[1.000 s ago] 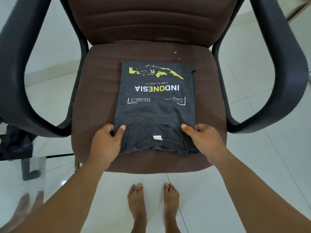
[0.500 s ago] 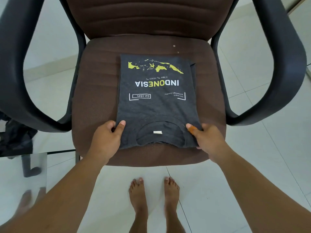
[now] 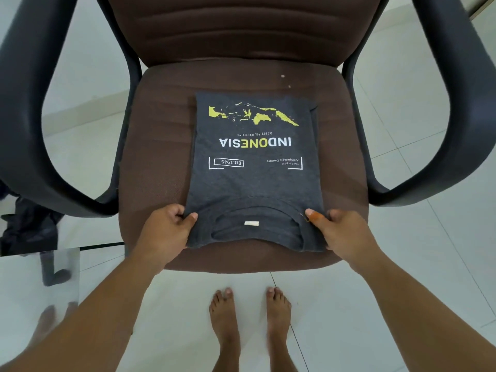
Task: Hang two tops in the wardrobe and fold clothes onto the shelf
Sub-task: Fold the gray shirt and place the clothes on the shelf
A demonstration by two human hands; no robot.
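Pale glossy floor tiles (image 3: pixel 375 304) all around, and I'm using the brown fabric seat of a black-armed office chair (image 3: pixel 161 146) as my folding table lol. On it lies the dark grey T-shirt with the yellow map and INDONESIA print (image 3: pixel 252 167), already folded down to a neat rectangle, collar end toward me and the print upside down from where I stand.

Progress-wise: this one looks basically done, I'd say it just needs carrying to the shelf. Can't see the wardrobe, the shelf or any hung tops from here, so no clue how the rest stands. There's a dark heap of cloth (image 3: pixel 29 226) off to the left on the floor, maybe more to fold, can't tell.

My left hand (image 3: pixel 166 232) pinches the near left corner, thumb on top, fingers tucked under. My right hand (image 3: pixel 341 232) pinches the near right corner the same way. The collar sits right between my thumbs.
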